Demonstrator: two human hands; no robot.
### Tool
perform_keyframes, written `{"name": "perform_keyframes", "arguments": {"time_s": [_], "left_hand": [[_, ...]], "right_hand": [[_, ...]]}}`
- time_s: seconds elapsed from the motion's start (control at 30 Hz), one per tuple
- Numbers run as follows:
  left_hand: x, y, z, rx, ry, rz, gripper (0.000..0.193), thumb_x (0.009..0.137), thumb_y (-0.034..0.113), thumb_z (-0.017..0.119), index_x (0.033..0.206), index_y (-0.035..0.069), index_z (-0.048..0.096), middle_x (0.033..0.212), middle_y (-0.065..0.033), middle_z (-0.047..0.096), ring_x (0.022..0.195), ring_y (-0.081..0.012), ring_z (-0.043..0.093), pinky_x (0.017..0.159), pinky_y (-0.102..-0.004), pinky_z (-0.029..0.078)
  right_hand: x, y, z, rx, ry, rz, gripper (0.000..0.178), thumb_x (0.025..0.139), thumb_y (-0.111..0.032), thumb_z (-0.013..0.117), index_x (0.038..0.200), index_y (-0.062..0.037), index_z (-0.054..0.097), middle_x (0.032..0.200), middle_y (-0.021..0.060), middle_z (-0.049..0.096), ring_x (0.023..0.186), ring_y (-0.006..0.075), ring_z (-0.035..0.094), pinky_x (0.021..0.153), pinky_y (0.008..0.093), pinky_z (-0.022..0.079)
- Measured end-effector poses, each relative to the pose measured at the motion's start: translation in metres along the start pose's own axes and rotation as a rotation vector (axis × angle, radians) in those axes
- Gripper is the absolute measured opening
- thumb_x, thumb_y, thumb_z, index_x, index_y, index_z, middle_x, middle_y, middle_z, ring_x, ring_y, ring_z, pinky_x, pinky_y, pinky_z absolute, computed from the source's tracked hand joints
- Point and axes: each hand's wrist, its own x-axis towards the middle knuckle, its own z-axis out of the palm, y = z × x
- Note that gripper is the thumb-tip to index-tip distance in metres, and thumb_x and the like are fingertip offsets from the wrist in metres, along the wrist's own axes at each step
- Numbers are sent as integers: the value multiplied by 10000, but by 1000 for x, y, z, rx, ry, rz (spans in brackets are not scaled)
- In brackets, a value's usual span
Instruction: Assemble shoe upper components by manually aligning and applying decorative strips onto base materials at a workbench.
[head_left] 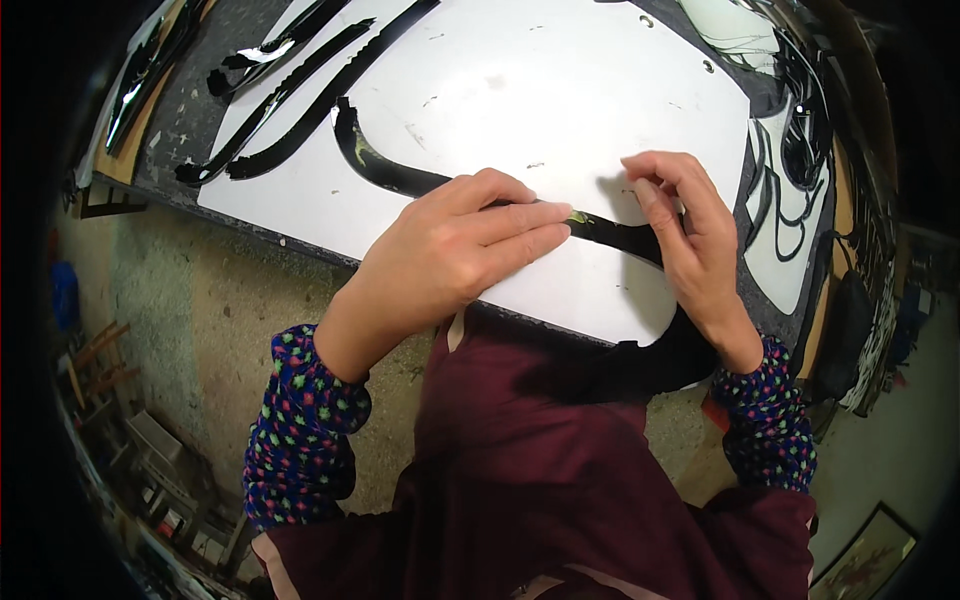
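Observation:
A long curved black strip (393, 176), glossy with yellowish marks, lies across a white board (480, 110). My left hand (455, 240) rests over its middle, fingers stretched out and flat on it; the thumb is hidden. To the right of those fingertips, the strip shows another yellowish patch and runs on behind my right hand (690, 220). That hand is raised slightly over the board, thumb and forefinger brought together. Whatever is in this pinch is too small to make out. Black material (690, 350) hangs over the near board edge below my right wrist.
Several more black strips (300, 130) lie at the board's far left. Thin black curved pieces (790, 210) rest on a pale sheet at the right, near a black bundle (800, 140). The dark worktable (175, 140) has a near edge close to my maroon apron (540, 420).

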Motion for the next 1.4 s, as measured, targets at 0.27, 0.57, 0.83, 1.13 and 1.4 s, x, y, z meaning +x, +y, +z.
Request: {"name": "perform_keyframes", "arguments": {"time_s": [0.27,0.57,0.83,1.13,1.4], "left_hand": [[3,0,-1,-11,13,12,341,739,64,667,1075,73,724,1122,-7,707,978,-205,628,813,-304,561],[-5,-3,-2,-105,32,-37,305,747,38,663,1047,29,717,1096,-58,706,1004,-232,639,830,-329,566],[0,2,-6,-180,93,-62,301,672,-93,630,953,-8,694,970,-89,693,966,-250,647,770,-341,562],[-6,1,-6,-124,237,-249,225,785,-54,673,983,42,725,991,-69,727,976,-257,651,838,-342,539],[-2,21,9,49,166,-52,301,816,31,669,1106,101,713,1155,-61,681,1031,-238,617,882,-360,510]], "right_hand": [[29,1,42,-477,77,-335,475,806,37,607,1262,-33,498,1246,144,508,1148,319,510,942,405,405],[50,2,25,105,-52,90,273,925,-37,535,1196,-16,558,1097,160,609,1083,316,574,879,406,475],[42,2,62,-527,47,-366,412,830,-81,578,1237,-42,520,1230,116,528,1163,305,502,973,424,360],[-4,-1,-43,-137,-34,109,295,980,-126,571,1264,-51,560,1180,102,629,1050,178,616,850,314,499],[-90,10,-44,-361,137,46,328,882,-78,663,1175,14,547,1128,171,575,1026,337,558,896,388,448]]}}
